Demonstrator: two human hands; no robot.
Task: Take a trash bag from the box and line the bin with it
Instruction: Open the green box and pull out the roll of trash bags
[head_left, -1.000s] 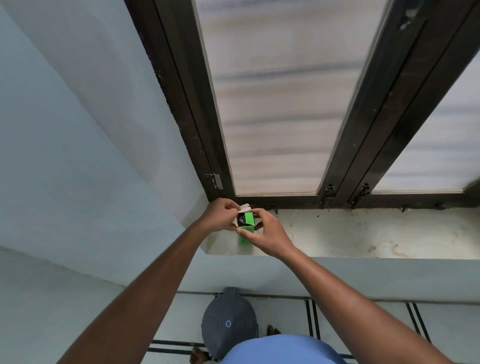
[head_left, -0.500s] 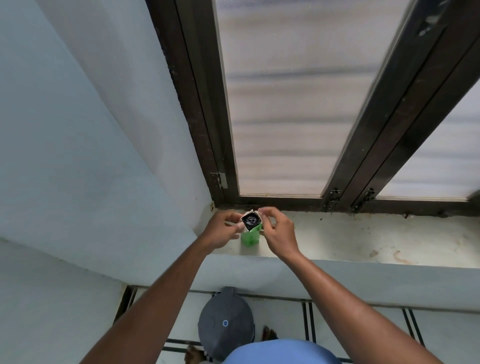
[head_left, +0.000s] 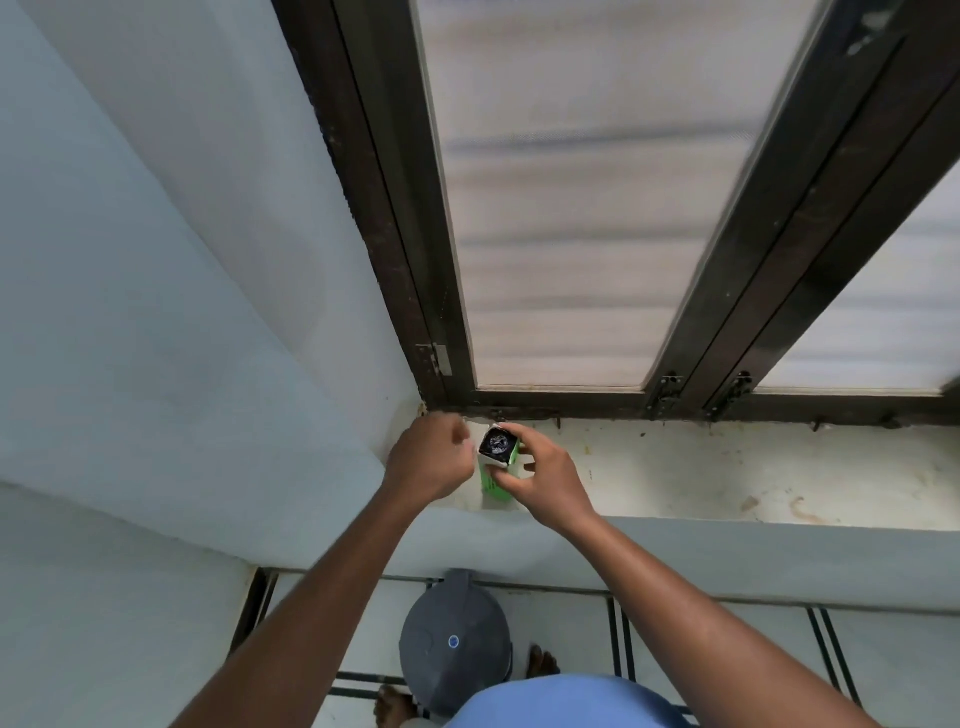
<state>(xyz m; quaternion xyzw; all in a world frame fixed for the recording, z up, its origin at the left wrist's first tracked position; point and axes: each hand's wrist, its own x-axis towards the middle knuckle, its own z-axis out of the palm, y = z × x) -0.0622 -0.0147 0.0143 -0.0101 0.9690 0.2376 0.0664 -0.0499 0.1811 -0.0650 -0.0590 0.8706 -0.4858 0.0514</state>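
Box (head_left: 497, 465) in right grip (head_left: 540, 475) (upright)

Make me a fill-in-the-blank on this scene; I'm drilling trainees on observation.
1. The box stands on the window ____.
2. The ____ hand grips the box.
3. The box's open top shows a ____ roll of bags.
4. The bin sits on the floor with its lid ____.

Missing words: sill; right; black; closed

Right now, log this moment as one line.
right hand grips green box | box open | left hand beside | bin lidded
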